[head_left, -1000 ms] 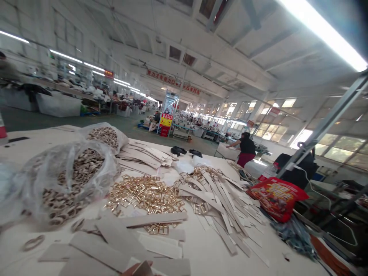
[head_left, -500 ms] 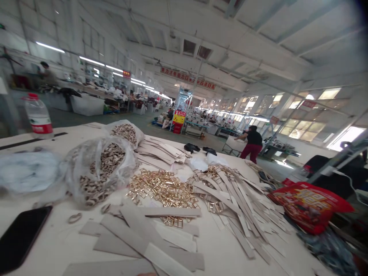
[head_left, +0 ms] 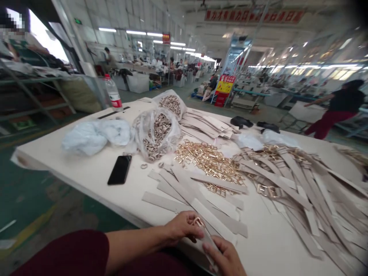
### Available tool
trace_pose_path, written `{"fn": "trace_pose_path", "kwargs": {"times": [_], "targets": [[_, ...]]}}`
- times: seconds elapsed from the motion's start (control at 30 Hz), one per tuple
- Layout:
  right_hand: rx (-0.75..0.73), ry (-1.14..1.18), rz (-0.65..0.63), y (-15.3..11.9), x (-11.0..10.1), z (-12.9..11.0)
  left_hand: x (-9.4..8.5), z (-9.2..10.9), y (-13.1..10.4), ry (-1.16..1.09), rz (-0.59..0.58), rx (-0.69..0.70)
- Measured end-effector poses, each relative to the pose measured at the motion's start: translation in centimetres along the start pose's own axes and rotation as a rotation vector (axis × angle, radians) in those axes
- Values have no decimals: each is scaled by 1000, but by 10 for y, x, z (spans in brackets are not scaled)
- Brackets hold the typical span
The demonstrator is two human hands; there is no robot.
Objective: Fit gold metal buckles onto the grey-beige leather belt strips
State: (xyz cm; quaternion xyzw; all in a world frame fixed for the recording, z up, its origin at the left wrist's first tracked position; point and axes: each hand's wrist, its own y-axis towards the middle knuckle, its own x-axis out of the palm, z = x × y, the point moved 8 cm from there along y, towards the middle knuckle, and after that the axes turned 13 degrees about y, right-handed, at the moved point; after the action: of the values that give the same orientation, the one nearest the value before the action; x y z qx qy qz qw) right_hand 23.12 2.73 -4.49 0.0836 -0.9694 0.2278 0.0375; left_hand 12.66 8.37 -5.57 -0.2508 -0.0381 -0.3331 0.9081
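Note:
Near the table's front edge, my left hand [head_left: 184, 227] pinches a small gold buckle [head_left: 198, 221] at the end of a light grey-beige strap [head_left: 209, 239]. My right hand [head_left: 225, 256] grips that strap lower down, close to the left fingertips. Whether the strap passes through the buckle's frame is too small to tell. Just beyond my hands lie loose flat straps [head_left: 184, 188], crossing one another. Behind them spreads a heap of gold buckles [head_left: 208, 161]. To the right is a pile of straps with buckles on them [head_left: 290, 184].
A black phone [head_left: 119, 170] lies at the left, near a single small loop [head_left: 144, 166]. Clear bags of beige loops [head_left: 156, 134] stand farther back, beside crumpled plastic bags [head_left: 86, 138] and a red-capped bottle [head_left: 113, 94]. Another person [head_left: 339, 109] stands beyond the table at right.
The view has swung left and down, so the scene shifts right. Both hands with the strap and buckle are now visible; earlier only a sliver of skin showed at the bottom edge.

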Motion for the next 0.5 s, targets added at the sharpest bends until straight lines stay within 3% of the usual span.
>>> {"fn": "trace_pose_path", "kwargs": {"times": [0.1,0.27,0.37,0.5], "targets": [[61,-126,-112,-1,-2,-26,5,9,-4,-42,-57,-15],[71,-388,-253,25,-6,-97,-7,61,-6,21,-67,238],[-35,-595,-282,71,3,-123,-48,67,8,45,53,311],[-383,-982,-8,145,33,-143,-122,35,29,184,334,309]]}}
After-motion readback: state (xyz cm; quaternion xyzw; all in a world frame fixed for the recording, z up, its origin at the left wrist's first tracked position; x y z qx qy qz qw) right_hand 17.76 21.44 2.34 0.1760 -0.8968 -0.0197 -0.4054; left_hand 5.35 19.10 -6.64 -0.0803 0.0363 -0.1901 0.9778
